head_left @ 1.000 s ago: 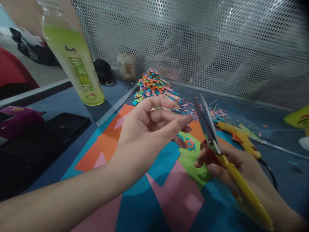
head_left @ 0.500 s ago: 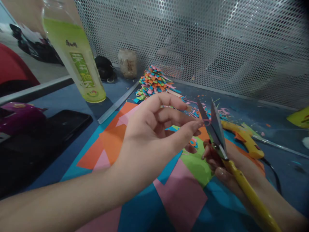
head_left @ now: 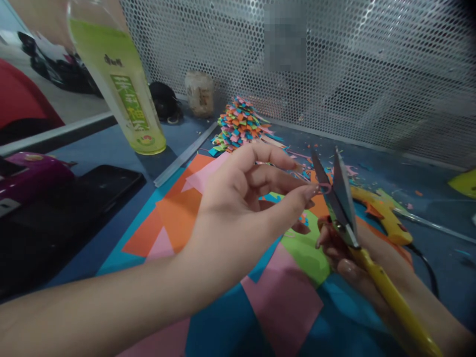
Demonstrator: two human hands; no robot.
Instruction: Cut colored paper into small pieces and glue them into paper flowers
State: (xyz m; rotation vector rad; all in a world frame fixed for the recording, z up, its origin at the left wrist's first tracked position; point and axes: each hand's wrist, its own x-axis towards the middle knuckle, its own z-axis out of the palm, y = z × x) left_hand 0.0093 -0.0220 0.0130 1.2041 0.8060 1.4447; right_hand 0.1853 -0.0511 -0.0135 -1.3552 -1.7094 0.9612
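Between thumb and fingertip, my left hand [head_left: 238,213] pinches a small pink paper loop [head_left: 326,188]. The loop is beside the parted blades of the scissors [head_left: 344,203]; whether they touch it I cannot tell. My right hand [head_left: 353,263] is wrapped round the scissors' handles, one of them yellow, with the blades pointing up. Beneath both hands lie overlapping orange, blue, green and pink paper sheets [head_left: 284,302]. Behind my left hand stands a cone [head_left: 241,124] covered with many small coloured paper pieces.
A drink bottle [head_left: 130,94] stands at the left, near a black phone [head_left: 111,183] and a purple object [head_left: 37,173]. A yellow glue gun [head_left: 390,218] with a black cord lies right. Paper scraps and a perforated metal panel [head_left: 223,44] are behind.
The view has shifted slightly, so most things appear a little farther right. Both hands keep nearly the same pose, and the scissors remain parted beside the pink loop.
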